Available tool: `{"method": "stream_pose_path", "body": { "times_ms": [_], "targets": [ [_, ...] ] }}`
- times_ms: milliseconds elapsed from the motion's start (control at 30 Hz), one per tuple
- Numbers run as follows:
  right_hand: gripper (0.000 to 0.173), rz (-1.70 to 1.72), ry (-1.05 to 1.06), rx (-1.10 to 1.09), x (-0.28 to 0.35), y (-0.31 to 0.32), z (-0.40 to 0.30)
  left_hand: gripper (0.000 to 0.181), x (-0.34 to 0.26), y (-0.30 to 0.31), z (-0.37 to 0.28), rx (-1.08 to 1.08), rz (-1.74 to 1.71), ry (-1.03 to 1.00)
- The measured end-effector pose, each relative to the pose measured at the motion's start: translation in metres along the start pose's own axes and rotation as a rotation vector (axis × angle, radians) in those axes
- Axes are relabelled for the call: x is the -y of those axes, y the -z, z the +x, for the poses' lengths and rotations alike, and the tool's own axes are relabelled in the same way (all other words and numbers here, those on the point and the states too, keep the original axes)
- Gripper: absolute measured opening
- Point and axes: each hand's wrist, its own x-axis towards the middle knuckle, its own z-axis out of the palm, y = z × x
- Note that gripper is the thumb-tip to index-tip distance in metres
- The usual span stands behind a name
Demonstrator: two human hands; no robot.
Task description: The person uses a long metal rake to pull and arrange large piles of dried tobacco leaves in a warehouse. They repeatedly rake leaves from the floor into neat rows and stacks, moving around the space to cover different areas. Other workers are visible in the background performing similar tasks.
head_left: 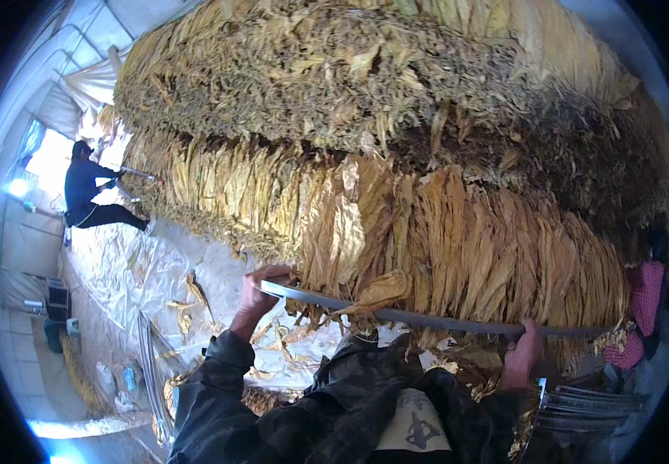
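My left hand grips a long metal bar near its bright left end. Farther along, my right hand is closed around the same bar, which runs across the front of my body. A dense row of dried tobacco leaves stands along the bar, with stem ends poking out beneath it. One loose brown leaf lies over the middle of the bar. Behind this row rises a high pile of stacked tobacco, its tangled cut ends facing me.
At left, a person in dark clothing holds bars against the pile. Another person in a pink checked shirt is at right. White sheeting with scattered leaves covers the floor. Metal bars lie at lower right; more rails lie left.
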Motion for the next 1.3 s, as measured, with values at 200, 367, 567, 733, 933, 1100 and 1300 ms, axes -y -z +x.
{"method": "stream_pose_path", "body": {
  "times_ms": [200, 367, 567, 733, 933, 1100, 1300],
  "targets": [
    [0.017, 0.208, 0.032, 0.163, -0.024, -0.124, -0.019, 0.013, 0.08, 0.072, 0.057, -0.046, 0.059, 0.002],
    [0.022, 0.173, 0.079, 0.156, -0.019, -0.284, -0.099, 0.025, 0.225, 0.135, 0.158, -0.068, -0.088, -0.062],
    [0.023, 0.311, 0.136, 0.136, -0.054, -0.422, -0.145, 0.034, 0.351, 0.175, 0.311, -0.04, -0.077, -0.264],
    [0.025, 0.135, 0.042, 0.049, -0.147, -0.482, -0.153, 0.033, 0.522, 0.149, 0.31, 0.15, -0.24, -0.005],
    [0.03, -0.265, -0.121, -0.144, -0.397, -0.563, -0.043, 0.065, 0.713, 0.015, 0.222, 0.273, -0.337, 0.382],
    [0.032, -0.11, -0.37, -0.103, -0.504, -0.625, 0.0, 0.07, 0.809, -0.05, 0.206, 0.398, 0.1, 0.197],
    [0.034, -0.259, -0.309, -0.061, -0.553, -0.562, 0.025, 0.06, 0.681, -0.144, 0.161, 0.614, 0.507, 0.391]
  ]
}}
